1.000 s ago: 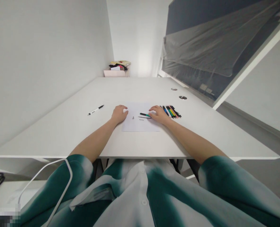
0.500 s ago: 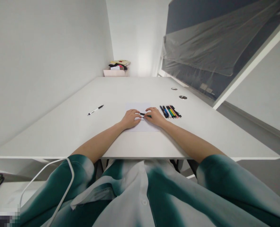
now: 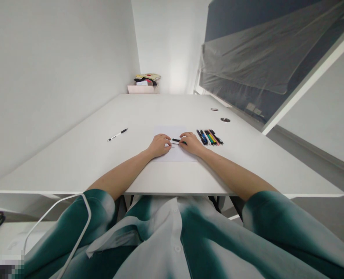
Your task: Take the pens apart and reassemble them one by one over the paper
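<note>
Both my hands rest on a white sheet of paper (image 3: 172, 131) on the white table (image 3: 131, 112). My left hand (image 3: 159, 145) has its fingers curled, pinching at something small that I cannot make out. My right hand (image 3: 191, 143) is closed on a green-and-black pen part (image 3: 177, 140) that lies between the two hands. A thin dark refill shows just below that part. The fingertips of both hands nearly meet at the middle of the sheet.
A row of several coloured pens (image 3: 209, 137) lies just right of my right hand. A black-and-white pen (image 3: 117, 135) lies alone to the left. Two round cable holes (image 3: 225, 119) sit at the far right; a box of items (image 3: 143, 88) stands at the far end.
My left hand has moved right from the sheet's left edge to its middle, covering the small parts there. My right hand has stayed on the pen part.
</note>
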Demonstrator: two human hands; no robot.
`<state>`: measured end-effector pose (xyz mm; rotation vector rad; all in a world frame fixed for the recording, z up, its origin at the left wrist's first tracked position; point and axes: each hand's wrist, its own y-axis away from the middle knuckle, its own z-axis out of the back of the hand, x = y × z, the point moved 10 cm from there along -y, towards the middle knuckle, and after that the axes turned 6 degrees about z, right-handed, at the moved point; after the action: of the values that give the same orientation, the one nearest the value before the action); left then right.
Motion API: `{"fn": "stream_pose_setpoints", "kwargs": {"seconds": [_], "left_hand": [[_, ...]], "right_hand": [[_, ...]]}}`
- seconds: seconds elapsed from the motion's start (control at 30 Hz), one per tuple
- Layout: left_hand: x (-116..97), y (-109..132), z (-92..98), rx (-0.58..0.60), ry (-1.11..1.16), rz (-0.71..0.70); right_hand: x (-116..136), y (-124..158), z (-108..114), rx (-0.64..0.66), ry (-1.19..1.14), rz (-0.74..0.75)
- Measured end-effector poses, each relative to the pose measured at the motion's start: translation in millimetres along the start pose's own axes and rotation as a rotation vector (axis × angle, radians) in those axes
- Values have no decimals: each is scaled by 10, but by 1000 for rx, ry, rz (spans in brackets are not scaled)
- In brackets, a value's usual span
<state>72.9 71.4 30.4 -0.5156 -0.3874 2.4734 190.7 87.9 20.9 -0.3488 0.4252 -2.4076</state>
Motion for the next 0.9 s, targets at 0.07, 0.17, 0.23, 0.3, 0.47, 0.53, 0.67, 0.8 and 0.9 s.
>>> {"fn": "stream_pose_setpoints", "kwargs": {"seconds": [0.07,0.17,0.23,0.3,0.47,0.53,0.67,0.8,0.9], "left_hand": [[14,-10,31,-15,-1,10],[37,-22,76,-30,-11,26],[57,-24,100,-36,-20,40],[81,-21,118,-42,-26,58],[107,-15,138,-51,-22,79],[96,-15,140,-53,-17,69],[76,-15,139,-55,-12,59],[50,-14,135,-55,-6,41],[44,-13,136,-57,-3,40]], "right_hand": [[-2,8,33,-3,5,1],[10,26,97,-7,0,21],[29,39,135,-7,-13,42],[50,49,159,-6,-27,59],[103,47,158,2,-26,85],[120,41,147,0,-22,94],[141,29,139,-28,-17,125],[163,20,130,-55,-22,166],[165,20,128,-74,-24,177]]}}
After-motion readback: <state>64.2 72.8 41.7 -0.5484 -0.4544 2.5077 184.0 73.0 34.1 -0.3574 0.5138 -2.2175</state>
